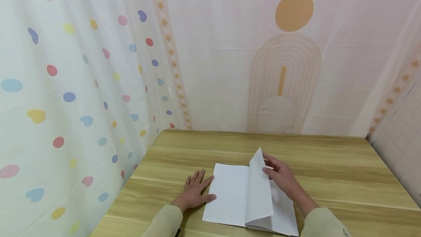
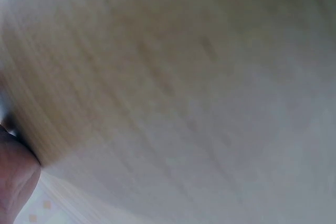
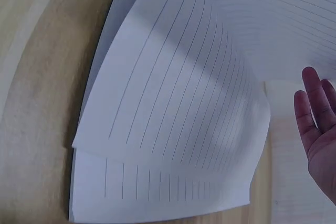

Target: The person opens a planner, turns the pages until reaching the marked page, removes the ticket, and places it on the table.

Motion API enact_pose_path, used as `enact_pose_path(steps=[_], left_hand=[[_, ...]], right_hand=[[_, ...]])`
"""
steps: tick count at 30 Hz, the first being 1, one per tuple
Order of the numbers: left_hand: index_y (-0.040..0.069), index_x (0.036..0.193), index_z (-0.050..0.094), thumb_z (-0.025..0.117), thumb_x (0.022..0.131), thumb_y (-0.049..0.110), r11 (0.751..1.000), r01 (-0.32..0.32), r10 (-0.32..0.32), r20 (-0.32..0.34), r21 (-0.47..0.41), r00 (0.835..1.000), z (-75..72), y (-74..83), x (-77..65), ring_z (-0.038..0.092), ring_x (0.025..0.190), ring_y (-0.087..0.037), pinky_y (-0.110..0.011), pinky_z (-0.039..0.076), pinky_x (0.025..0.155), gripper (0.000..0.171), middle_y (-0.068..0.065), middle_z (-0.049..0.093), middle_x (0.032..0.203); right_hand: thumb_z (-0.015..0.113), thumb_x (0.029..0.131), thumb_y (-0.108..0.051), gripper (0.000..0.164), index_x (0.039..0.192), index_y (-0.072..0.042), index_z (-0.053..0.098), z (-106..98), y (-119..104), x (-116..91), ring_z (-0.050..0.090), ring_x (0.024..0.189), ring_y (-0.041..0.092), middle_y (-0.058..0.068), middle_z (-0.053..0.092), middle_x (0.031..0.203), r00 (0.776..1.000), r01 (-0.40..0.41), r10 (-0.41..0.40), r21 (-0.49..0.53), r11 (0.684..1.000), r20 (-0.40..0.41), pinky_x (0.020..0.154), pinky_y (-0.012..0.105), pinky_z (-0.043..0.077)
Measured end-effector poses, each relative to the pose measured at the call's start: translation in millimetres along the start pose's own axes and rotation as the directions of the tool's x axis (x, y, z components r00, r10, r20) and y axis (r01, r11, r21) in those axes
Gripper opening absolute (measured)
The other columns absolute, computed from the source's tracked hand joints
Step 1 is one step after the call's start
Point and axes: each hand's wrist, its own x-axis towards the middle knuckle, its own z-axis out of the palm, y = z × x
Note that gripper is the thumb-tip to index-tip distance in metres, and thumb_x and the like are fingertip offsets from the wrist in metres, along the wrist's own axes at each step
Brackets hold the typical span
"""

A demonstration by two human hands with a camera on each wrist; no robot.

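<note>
An open notebook (image 1: 228,193) with lined white pages lies on the wooden table. One page (image 1: 258,189) stands raised near the spine, its lower part curving down to the right-hand pages. My right hand (image 1: 279,175) is at the upper right edge of that page, thumb tip overlapping the edge. In the right wrist view the same hand (image 3: 321,129) has straight fingers against the lined sheet (image 3: 178,87); its thumb is out of frame. My left hand (image 1: 195,192) rests flat with spread fingers on the table, thumb and index tips at the notebook's left edge.
The wood-grain table (image 1: 342,178) extends around the notebook on every side. A dotted curtain (image 1: 82,83) hangs along the left, and a patterned curtain (image 1: 217,65) stands behind the table's back edge. The left wrist view shows mostly blurred tabletop (image 2: 157,77).
</note>
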Motion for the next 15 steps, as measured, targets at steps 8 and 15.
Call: enact_pose_path(steps=[8, 15], left_hand=[[0.015, 0.155, 0.036, 0.058, 0.094, 0.057, 1.000, 0.001, -0.001, -0.002, -0.002, 1.000, -1.1, 0.9, -0.9, 0.002, 0.148, -0.045, -0.067, -0.001, 0.113, 0.077, -0.024, 0.010, 0.162], [0.014, 0.154, 0.037, 0.060, 0.094, 0.055, 1.000, -0.004, 0.004, -0.010, 0.003, 1.000, -0.5, 2.0, -1.7, 0.004, 0.148, -0.046, -0.067, 0.000, 0.113, 0.077, -0.025, 0.011, 0.162]], right_hand=[[0.061, 0.099, -0.012, 0.052, 0.147, 0.002, 0.045, 14, -3, 0, 0.062, 0.110, 0.027, 0.025, 0.057, 0.134, 0.997, 0.043, -0.045, 0.036, 0.998, 0.058, 0.085, 0.034, 0.054], [0.061, 0.099, -0.034, 0.050, 0.140, -0.006, 0.056, 36, 19, -7, 0.056, 0.124, 0.033, 0.012, 0.065, 0.128, 0.976, 0.206, -0.167, -0.357, 0.911, 0.137, 0.104, 0.052, 0.041]])
